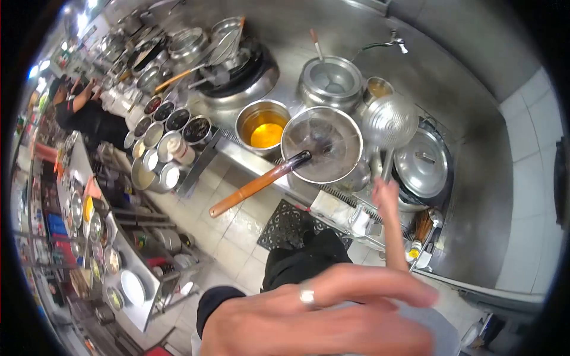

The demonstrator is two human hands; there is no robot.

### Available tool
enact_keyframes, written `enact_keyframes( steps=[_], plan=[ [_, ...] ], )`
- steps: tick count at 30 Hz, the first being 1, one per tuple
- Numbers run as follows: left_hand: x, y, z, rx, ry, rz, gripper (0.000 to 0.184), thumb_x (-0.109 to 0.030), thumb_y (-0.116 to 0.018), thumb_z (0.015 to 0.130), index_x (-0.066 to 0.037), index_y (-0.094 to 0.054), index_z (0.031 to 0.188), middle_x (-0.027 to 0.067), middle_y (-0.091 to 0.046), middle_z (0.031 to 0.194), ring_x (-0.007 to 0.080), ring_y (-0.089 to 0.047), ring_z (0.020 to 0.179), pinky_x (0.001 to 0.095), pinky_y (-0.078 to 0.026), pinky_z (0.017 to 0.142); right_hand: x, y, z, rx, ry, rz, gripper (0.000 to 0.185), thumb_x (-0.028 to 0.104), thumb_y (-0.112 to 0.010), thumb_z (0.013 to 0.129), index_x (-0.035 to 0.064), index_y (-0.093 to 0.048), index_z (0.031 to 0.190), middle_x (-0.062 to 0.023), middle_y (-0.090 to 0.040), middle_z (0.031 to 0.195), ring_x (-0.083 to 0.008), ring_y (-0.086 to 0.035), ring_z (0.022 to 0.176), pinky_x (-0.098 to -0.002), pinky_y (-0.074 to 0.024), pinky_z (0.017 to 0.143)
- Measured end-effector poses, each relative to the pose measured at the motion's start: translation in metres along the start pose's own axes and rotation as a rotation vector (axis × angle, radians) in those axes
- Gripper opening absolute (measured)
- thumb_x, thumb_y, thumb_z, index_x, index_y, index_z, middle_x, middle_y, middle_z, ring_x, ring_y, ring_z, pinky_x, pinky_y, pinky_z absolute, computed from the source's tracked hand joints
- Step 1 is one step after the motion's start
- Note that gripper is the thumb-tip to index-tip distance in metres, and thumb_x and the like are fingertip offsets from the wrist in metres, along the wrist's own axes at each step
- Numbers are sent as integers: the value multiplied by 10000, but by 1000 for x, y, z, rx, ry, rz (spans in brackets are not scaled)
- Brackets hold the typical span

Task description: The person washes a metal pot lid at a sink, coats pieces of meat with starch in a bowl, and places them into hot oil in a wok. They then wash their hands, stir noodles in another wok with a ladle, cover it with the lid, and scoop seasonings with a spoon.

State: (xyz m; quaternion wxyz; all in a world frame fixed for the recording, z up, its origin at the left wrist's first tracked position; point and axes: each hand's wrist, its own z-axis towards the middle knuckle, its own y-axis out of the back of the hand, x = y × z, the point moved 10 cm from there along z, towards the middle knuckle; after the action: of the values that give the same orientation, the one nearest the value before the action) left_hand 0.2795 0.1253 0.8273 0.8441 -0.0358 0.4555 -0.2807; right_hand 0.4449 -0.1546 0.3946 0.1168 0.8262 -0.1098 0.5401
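Observation:
My right hand [387,199] is closed around the handle of a round metal skimmer [390,121], its broad head tilted up over the stove. Close to the camera, my left hand [332,317] wears a ring and stretches its fingers to the right, slightly blurred, with nothing visible in them. Left of the skimmer lies a large fine-mesh strainer [323,148] with a wooden handle [258,184] jutting over the counter's front edge. Beside it stands a metal pot of orange-yellow liquid [265,134]. A lidded pot [421,163] sits right of my right hand.
Behind the strainer is a large metal pot [331,80], with a tap [399,43] on the back wall. Several seasoning containers [178,120] stand at the left. A wok [234,74] holds utensils. Another person [89,113] works farther left, near a side table [139,311].

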Motion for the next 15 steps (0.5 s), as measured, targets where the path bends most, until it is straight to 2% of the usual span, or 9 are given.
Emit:
enact_keyframes(
  steps=[1,4,5,7,9,10,11,14,15],
  plan=[
    [-2,1,5,12,0,33,326,-282,-584,930,28,-680,906,141,-605,943,342,-620,948,403,-558,743,-5,-1,53,70,-100,9,245,228,-655,908,69,-500,804,-27,-505,550,-114,-429,378,-282,-292,324],
    [0,13,22,26,7,149,250,-236,-628,913,8,-669,882,114,-592,947,348,-609,991,399,-566,755,61,-42,149,185,-83,-41,329,147,-630,868,83,-459,595,-21,-441,511,-98,-387,358,-278,-239,311],
    [4,19,28,14,4,198,226,-221,-643,908,1,-666,873,105,-587,948,350,-605,1006,397,-569,759,76,-58,177,238,-82,-55,293,182,-594,894,81,-479,644,-3,-409,513,-87,-327,357,-271,-183,325],
    [18,31,41,-65,-9,338,183,-191,-673,897,-13,-659,857,87,-578,951,353,-598,1035,395,-574,767,73,-96,250,498,-190,-50,220,172,-630,884,57,-509,740,0,-423,546,-75,-326,364,-245,-195,306],
    [50,47,49,-97,101,451,150,-160,-703,886,-27,-651,841,69,-569,953,357,-591,1063,392,-580,775,63,-142,299,600,-408,226,199,173,-643,893,35,-507,851,3,-429,574,-70,-341,377,-228,-209,299],
    [71,54,54,63,224,359,125,-157,-714,869,-35,-737,849,71,-550,1003,399,-548,1154,432,-584,843,62,-157,310,594,-519,264,208,185,-641,904,30,-504,888,5,-427,582,-65,-342,385,-223,-213,303],
    [90,63,52,33,300,357,131,-149,-703,872,-35,-764,855,89,-548,1000,409,-542,1166,452,-570,887,58,-174,315,592,-634,296,221,197,-639,915,25,-501,925,8,-426,590,-60,-343,393,-217,-216,307],
    [133,77,40,-46,458,374,173,-61,-657,857,6,-768,971,144,-576,1060,393,-546,1186,480,-509,967,55,-190,368,329,-308,90,235,226,-641,924,29,-514,910,1,-440,600,-57,-321,390,-209,-218,322],
    [142,80,36,-63,522,384,224,-34,-655,829,19,-759,1020,150,-596,1089,376,-550,1188,481,-476,993,58,-193,358,307,-286,-57,243,238,-642,927,34,-516,886,-2,-445,602,-58,-319,389,-211,-220,325]
  ],
)
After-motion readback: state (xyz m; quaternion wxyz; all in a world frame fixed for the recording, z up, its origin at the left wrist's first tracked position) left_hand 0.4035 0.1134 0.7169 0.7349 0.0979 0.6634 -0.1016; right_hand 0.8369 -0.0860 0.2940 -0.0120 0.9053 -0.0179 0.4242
